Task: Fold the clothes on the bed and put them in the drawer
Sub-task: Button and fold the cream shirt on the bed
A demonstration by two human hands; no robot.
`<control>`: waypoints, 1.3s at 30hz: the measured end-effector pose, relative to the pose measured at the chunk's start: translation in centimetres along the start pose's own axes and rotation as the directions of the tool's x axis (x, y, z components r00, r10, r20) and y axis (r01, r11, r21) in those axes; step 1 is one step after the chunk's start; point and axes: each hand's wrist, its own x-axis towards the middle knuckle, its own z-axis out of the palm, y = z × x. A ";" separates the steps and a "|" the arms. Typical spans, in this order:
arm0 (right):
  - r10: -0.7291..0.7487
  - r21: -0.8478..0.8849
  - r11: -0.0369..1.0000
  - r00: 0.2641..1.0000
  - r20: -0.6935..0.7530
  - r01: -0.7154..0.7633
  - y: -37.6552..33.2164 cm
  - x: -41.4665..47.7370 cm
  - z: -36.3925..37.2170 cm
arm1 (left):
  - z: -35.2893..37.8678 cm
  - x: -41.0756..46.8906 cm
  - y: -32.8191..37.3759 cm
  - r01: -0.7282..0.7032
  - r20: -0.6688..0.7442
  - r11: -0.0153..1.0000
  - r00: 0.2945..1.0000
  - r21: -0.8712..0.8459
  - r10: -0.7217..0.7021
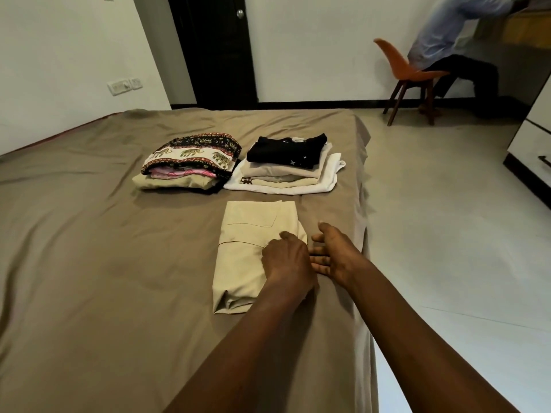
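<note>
1. A folded beige garment (253,234) is pictured lying lengthwise near the right edge of the bed (89,263), about midway along it, pocket uppermost.
2. The left hand (287,263) is laid on the garment's right border, knuckles up and fingers bent down onto the cloth. Whether the cloth is pinched or merely pressed cannot be told.
3. The right hand (334,254) is held just beside it over the sheet, with fingers spread and slack, palm turned toward the garment and nothing grasped.
4. The step in hand is judged to be the squaring-off or lifting of this piece. It would be done best if the loose right border were tucked flat first. Both hands could then be slid beneath the long sides, so that the folds are kept from slipping apart.
5. Farther up the bed, two stacks are set side by side: an elephant-print pile (190,158) to the left and a black-topped pile (286,162) nearer the right edge.
6. Off the bed's right side, a white drawer unit (533,150) is partly in view. An orange chair (408,70) with a seated person (447,31) is seen beyond the far right corner.
</note>
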 end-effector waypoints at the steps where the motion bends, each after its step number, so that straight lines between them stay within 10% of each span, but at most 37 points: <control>1: -0.008 0.006 1.000 1.000 0.003 0.008 0.1 -0.1 -0.1 | -0.1 0.5 0.0 -0.019 -0.008 0.999 1.000 0.032 0.019; 9: -0.276 0.036 0.959 0.952 -0.132 0.283 -0.4 -0.9 2.1 | -8.0 1.9 -8.2 -0.116 -0.149 0.951 0.986 -0.286 0.075; 13: -0.564 -0.077 0.823 0.794 -0.228 0.563 -0.3 -1.5 3.7 | -13.4 2.5 -17.8 -0.087 -0.044 0.502 0.994 -0.860 0.096; 17: -0.644 -0.024 0.765 0.765 -0.017 0.643 0.1 -2.6 5.9 | -11.8 3.4 -28.2 0.258 0.293 0.190 0.938 -0.947 0.187; 21: -0.400 -0.231 0.864 0.889 0.221 0.447 2.2 -2.0 7.1 | -5.4 0.2 -31.6 0.362 0.428 0.441 0.902 -0.821 0.058; 26: -0.400 -0.666 0.597 0.886 0.235 0.447 5.7 0.1 8.7 | 1.4 -1.8 -34.0 0.267 0.034 0.721 0.947 -0.640 -0.321; 31: -0.510 -0.613 0.654 0.857 0.074 0.442 5.6 0.4 11.0 | 3.0 -5.5 -33.0 0.271 -0.257 0.932 0.909 -0.240 -0.330; 35: -0.631 -0.356 0.676 0.756 0.172 0.645 5.1 0.0 12.3 | 3.6 -5.5 -33.0 0.183 -0.316 0.972 0.922 -0.148 -0.222; 39: -0.569 -0.239 0.774 0.809 0.146 0.587 4.3 1.3 13.0 | 2.7 -5.0 -34.4 0.137 -0.463 0.982 0.867 -0.131 -0.183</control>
